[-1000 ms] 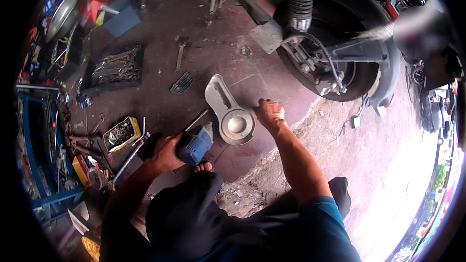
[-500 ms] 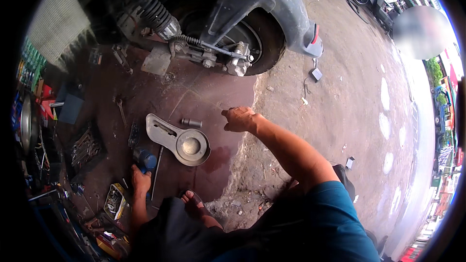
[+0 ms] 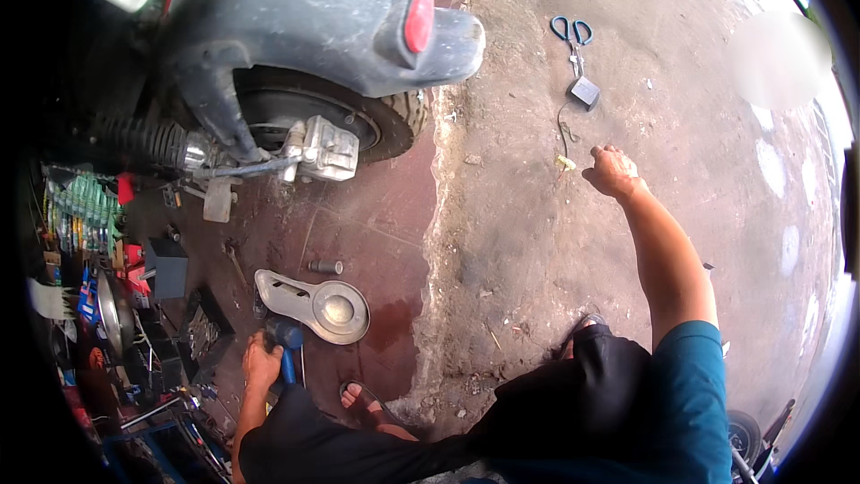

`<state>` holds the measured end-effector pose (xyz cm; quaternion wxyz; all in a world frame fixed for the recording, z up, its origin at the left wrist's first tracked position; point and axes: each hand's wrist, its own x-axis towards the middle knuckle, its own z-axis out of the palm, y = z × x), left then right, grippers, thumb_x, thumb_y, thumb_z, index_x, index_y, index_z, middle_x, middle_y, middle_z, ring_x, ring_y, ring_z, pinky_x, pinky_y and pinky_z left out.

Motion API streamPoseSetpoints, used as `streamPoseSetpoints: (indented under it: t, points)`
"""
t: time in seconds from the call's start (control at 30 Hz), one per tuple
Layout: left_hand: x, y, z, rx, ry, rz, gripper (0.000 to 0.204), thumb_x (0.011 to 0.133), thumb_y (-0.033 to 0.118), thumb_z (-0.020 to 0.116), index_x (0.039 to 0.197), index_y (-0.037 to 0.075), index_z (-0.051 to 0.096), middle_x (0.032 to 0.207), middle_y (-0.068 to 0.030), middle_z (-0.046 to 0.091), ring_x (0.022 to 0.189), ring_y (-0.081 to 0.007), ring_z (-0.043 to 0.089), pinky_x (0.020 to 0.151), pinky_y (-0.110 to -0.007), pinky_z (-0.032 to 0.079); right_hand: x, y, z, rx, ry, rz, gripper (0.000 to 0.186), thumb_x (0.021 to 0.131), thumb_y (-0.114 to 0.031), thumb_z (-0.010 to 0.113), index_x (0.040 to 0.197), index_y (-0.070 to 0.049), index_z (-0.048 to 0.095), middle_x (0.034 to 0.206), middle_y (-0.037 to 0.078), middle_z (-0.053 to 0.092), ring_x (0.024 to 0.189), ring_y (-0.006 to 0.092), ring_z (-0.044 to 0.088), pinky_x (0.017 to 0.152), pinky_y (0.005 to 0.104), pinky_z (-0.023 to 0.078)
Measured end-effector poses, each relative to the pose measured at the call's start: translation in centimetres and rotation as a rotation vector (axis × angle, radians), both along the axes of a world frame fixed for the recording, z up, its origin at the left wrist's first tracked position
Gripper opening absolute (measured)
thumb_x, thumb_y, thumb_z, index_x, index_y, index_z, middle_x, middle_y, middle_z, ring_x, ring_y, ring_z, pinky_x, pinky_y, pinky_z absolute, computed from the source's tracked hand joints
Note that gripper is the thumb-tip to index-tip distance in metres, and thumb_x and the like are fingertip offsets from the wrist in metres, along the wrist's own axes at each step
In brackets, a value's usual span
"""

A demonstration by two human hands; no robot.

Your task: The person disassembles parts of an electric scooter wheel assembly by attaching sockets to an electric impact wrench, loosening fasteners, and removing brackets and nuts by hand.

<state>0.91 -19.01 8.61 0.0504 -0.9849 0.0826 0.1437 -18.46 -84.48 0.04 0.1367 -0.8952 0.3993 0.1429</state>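
Observation:
Down at the left, my left hand is closed against a blue power tool whose blue handle points toward me; the exact grip is partly hidden. My right hand reaches out over the concrete, its thumb apart from loosely curled fingers, with nothing visible in it. Nearest to it is a small yellow scrap at the end of a thin cable. That cable leads to a dark grey box, beyond which lies a scissors-like tool with blue loop handles.
A grey metal cover and a cylindrical socket lie on the reddish floor. A scooter's rear fender and wheel stand at the far left. Tools and a black tray crowd the left side. A cracked ledge divides the floor.
My view has swung right. My right hand has moved from over the reddish floor out to the right over the concrete. The blue tool has shifted toward me with my left hand.

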Motion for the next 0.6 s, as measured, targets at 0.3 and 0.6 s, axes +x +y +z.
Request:
streamPoseSetpoints:
  t: [0.3,0.6]
  points:
    - [-2.0,-31.4,7.0,0.061,0.552,-0.827,0.046,0.084,0.020,0.057,0.124,0.000,0.047,0.114,-0.0182,0.056,0.107,-0.0341,0.055,0.092,-0.041,0.044,-1.5,-11.4,-9.6,-0.125,-0.225,-0.423,0.061,0.086,-0.041,0.058,0.132,-0.005,0.042,0.133,0.021,0.043,0.126,0.0385,0.038,0.102,0.0491,0.035]
    - [-0.6,-55.6,-8.0,-0.413,0.300,-0.761,0.052,0.084,0.022,0.061,0.125,-0.004,0.043,0.118,-0.0183,0.050,0.112,-0.0340,0.046,0.095,-0.042,0.039,-1.0,-14.2,-14.3,-0.393,-0.227,-0.511,0.058,0.092,-0.044,0.046,0.137,-0.008,0.038,0.139,0.016,0.039,0.133,0.0320,0.028,0.105,0.0485,0.024]
